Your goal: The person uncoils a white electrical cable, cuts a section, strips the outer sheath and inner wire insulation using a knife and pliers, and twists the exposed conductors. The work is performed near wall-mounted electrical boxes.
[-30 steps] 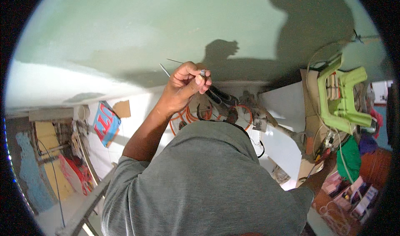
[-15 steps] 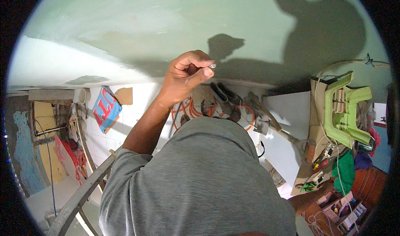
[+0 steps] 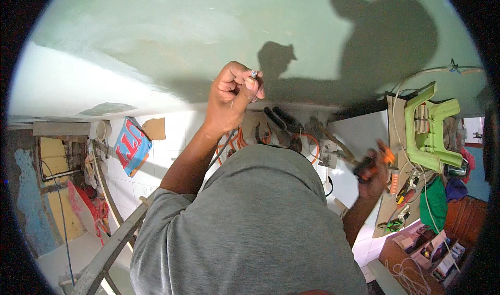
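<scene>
In front of the green wall [image 3: 302, 29], my left hand [image 3: 229, 94] is raised and closed, pinching a small silvery metal-tipped piece [image 3: 254, 74] between thumb and finger. What kind of piece it is does not show. A dark cable [image 3: 221, 149] runs down below this hand; whether it joins the piece I cannot make out. Out to the right, my right hand [image 3: 372, 177] is smeared by motion. It grips an orange-and-black object [image 3: 384, 155], too blurred to name, beside the board where tools lie.
A green plastic stool [image 3: 432, 131] lies tipped at the right, near a green cloth [image 3: 433, 201] and a box of small parts [image 3: 429, 253]. A white panel [image 3: 359, 138] leans by the wall. Orange hose [image 3: 312, 144] lies below. A metal frame [image 3: 112, 253] stands at lower left.
My right hand has come up from the lower right, now with an orange-and-black object in it. My left hand has shifted slightly left, still pinching the silvery piece.
</scene>
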Demonstrator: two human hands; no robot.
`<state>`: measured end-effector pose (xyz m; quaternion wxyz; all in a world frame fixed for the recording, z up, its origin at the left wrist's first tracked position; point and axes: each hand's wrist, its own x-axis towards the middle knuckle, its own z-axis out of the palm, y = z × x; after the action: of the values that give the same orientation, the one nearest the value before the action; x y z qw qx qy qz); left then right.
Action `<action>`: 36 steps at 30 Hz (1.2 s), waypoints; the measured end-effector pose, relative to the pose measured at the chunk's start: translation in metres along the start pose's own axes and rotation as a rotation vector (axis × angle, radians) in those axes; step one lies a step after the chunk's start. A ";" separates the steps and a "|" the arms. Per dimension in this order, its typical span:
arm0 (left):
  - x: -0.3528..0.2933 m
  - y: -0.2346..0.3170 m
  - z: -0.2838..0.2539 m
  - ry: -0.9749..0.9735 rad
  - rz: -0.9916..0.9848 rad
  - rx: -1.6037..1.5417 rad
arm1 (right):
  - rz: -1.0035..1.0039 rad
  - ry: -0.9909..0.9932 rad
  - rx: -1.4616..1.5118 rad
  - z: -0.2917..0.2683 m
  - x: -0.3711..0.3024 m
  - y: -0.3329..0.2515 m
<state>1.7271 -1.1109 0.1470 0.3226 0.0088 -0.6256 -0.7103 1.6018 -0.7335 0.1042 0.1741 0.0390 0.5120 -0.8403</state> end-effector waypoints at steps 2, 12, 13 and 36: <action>-0.006 0.003 -0.007 0.015 0.002 -0.038 | 0.181 -0.275 -0.051 0.042 0.009 0.018; -0.042 0.017 -0.031 0.119 0.008 -0.136 | 0.282 -0.785 -0.386 0.168 0.011 0.043; -0.045 0.018 -0.032 0.125 0.010 -0.126 | 0.218 -0.822 -0.525 0.182 0.013 0.042; -0.061 0.028 -0.022 0.135 0.030 0.166 | -0.879 -0.934 -1.369 0.270 -0.016 0.047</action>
<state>1.7966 -1.1018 0.1437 0.3726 0.0740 -0.6594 -0.6488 1.6627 -0.9851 0.1958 0.0139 -0.6103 0.7420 -0.2769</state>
